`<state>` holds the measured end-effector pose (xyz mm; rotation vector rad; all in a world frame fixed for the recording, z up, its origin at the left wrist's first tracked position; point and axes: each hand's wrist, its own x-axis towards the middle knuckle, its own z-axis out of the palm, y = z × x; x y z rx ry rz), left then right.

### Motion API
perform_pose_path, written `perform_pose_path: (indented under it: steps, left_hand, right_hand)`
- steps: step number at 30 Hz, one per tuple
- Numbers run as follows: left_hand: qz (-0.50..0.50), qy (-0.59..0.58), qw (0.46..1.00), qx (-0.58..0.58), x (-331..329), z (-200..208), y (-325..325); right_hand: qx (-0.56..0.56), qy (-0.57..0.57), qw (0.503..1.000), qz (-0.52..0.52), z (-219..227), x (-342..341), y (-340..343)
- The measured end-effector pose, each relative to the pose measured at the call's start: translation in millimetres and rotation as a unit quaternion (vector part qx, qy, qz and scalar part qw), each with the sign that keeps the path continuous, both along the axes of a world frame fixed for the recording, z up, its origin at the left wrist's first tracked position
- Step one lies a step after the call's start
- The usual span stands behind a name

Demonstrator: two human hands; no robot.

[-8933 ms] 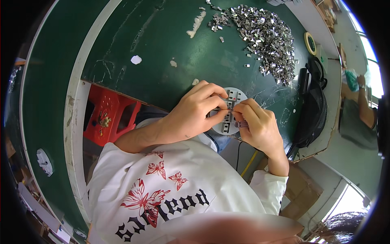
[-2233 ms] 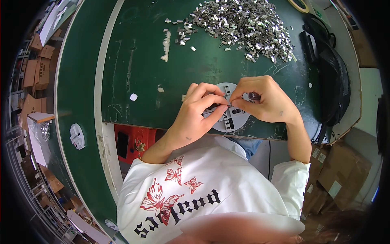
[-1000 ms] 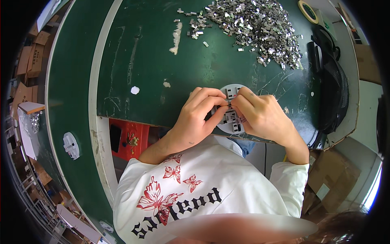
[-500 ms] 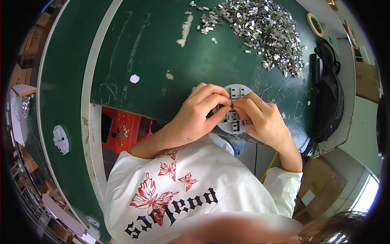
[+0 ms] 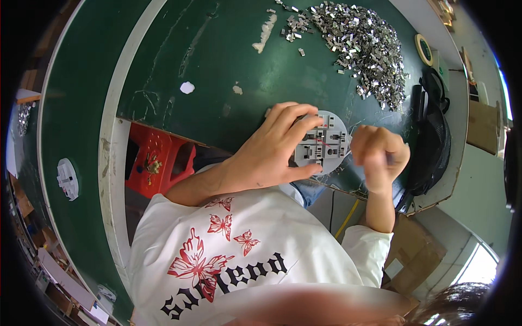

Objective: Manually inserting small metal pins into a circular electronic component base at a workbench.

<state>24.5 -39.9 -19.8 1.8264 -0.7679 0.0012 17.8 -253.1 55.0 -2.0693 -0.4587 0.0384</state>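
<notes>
A round light-grey plastic base [image 5: 336, 157] with raised compartments and small metal pieces lies near the front edge of the green table. My left hand [image 5: 274, 144] spans its left side, fingers at the far rim and thumb at the near rim, gripping it. Some of the base is hidden under those fingers. To the right of the base and apart from it, my right hand [image 5: 380, 155] is raised with its fingers curled in. It is partly blurred, and whatever it may hold cannot be made out.
A big heap of small shiny metal clips [image 5: 364, 49] covers the far right of the table [image 5: 217, 65]. A black bag [image 5: 432, 141] and a tape roll [image 5: 423, 50] lie along the right edge. Another grey plastic base [image 5: 68, 179] sits far left, beyond a red stool [image 5: 157, 157].
My right hand has come off the base and moved right. My left hand has spread from a pinch at its middle to a hold across it, uncovering the compartments. The view has shifted slightly.
</notes>
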Motion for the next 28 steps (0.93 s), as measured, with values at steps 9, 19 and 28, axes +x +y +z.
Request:
perform_pose_path:
  steps: [9,19,28]
  left_hand:
    - [-0.025,-0.052,0.987,0.15,-4.8,-3.6,-5.1]
    - [-0.016,-0.073,0.984,0.159,0.6,-2.5,-4.7]
    - [-0.025,-0.049,0.987,0.149,-7.0,-4.6,-2.8]
  right_hand:
    - [0.396,0.084,0.91,0.092,-28.7,18.7,14.8]
    - [0.33,0.088,0.938,0.056,-30.7,19.7,28.9]
    - [0.199,0.034,0.974,-0.103,-1.4,29.7,-1.8]
